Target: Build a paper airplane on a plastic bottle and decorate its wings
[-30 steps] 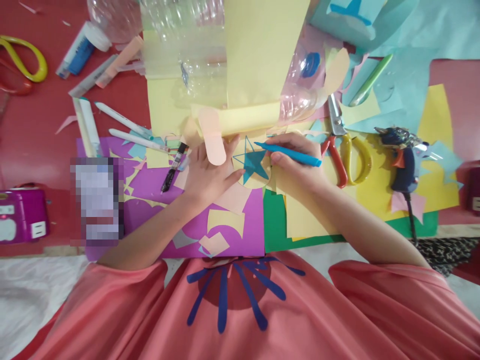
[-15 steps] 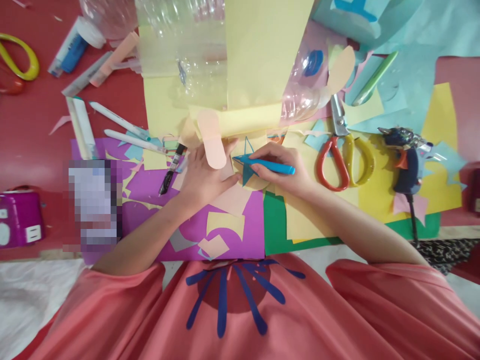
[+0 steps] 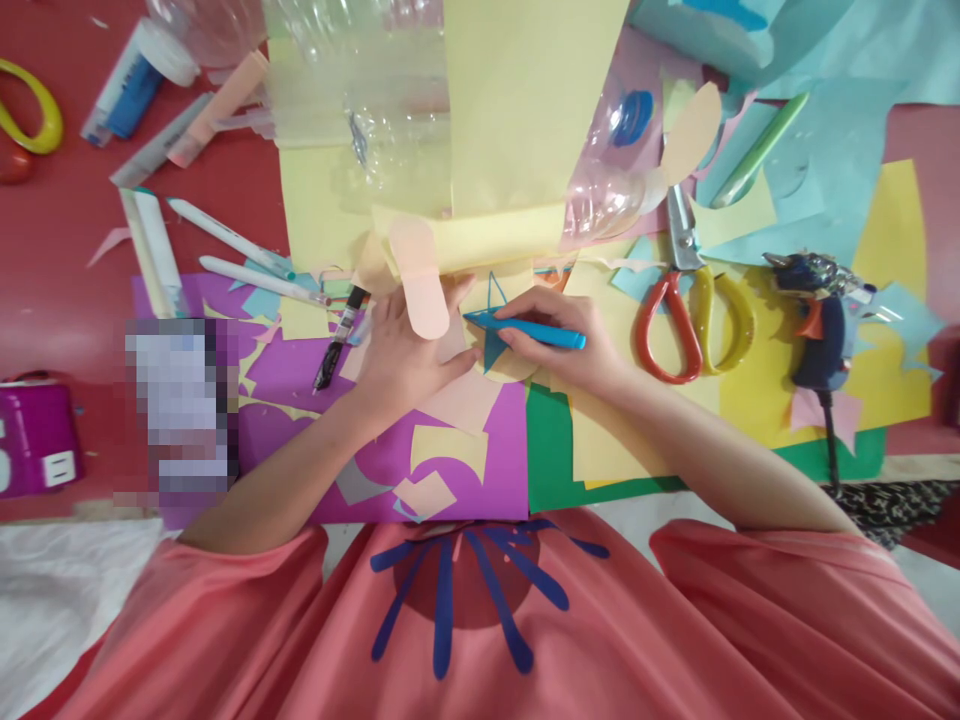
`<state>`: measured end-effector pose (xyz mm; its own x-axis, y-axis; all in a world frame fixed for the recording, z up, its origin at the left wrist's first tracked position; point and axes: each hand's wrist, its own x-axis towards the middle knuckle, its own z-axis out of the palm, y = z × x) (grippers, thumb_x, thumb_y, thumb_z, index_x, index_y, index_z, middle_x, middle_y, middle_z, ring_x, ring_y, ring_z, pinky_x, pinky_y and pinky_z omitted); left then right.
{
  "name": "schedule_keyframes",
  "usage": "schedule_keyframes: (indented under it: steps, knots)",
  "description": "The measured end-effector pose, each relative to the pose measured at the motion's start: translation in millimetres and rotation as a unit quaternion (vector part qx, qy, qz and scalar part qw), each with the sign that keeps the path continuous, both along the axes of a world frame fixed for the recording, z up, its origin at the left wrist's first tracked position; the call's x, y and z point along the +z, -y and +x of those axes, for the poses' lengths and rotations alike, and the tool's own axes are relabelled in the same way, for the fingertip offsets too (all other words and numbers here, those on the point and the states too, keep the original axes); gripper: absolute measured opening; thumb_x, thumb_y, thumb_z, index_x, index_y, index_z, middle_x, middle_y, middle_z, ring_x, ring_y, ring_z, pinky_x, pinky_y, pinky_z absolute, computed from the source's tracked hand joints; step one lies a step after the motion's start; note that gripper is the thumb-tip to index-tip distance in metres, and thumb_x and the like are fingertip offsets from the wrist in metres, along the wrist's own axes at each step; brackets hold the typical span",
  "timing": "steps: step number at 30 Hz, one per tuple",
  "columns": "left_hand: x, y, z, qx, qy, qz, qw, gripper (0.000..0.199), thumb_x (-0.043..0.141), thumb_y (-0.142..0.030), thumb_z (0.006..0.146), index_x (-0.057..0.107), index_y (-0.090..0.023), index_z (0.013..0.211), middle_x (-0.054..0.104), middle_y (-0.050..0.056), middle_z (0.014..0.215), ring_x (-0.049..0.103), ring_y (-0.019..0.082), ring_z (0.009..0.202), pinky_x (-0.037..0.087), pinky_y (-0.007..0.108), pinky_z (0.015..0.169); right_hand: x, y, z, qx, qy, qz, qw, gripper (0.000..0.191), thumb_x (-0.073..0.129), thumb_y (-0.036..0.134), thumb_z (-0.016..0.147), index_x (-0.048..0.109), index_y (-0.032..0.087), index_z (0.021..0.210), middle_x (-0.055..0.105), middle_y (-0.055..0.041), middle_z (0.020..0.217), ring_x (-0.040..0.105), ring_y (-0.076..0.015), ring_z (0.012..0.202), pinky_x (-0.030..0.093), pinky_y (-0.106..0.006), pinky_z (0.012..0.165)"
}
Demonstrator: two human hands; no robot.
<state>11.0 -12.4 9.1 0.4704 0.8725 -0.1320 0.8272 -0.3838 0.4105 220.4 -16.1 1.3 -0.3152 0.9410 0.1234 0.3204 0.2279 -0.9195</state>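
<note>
My right hand is closed round a blue marker, its tip on a rounded pale yellow paper piece. A blue star drawing shows there; its lower part is filled with blue, while its top point is only outlined. My left hand lies flat with fingers spread at the left side of that piece. Over the back of this hand sticks up a peach paper strip with rounded ends. Close to my left fingers lies a black marker.
Scissors with red and yellow handles lie right of my hands, and a hot glue gun farther right. Clear plastic bottles stretch across the back. White pens and a blurred-out phone-like object are on the left.
The whole view has shifted slightly. My right hand and the blue marker stay almost in the same place on the star, and my left hand has not visibly moved on the paper.
</note>
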Motion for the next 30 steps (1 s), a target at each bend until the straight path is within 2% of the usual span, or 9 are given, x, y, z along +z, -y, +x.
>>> schedule_keyframes:
  steps: [30]
  knots:
    - [0.5, -0.2, 1.6, 0.006, -0.006, -0.012, 1.000, 0.068, 0.059, -0.042, 0.088, 0.036, -0.025, 0.150, 0.057, 0.014, 0.136, 0.046, 0.034, 0.131, 0.030, 0.052, 0.112, 2.7, 0.0, 3.0, -0.006, -0.005, -0.033, 0.999, 0.012, 0.064, 0.028, 0.081, 0.068, 0.017, 0.084, 0.070, -0.0010, 0.073, 0.055, -0.0090, 0.057, 0.043, -0.023, 0.053]
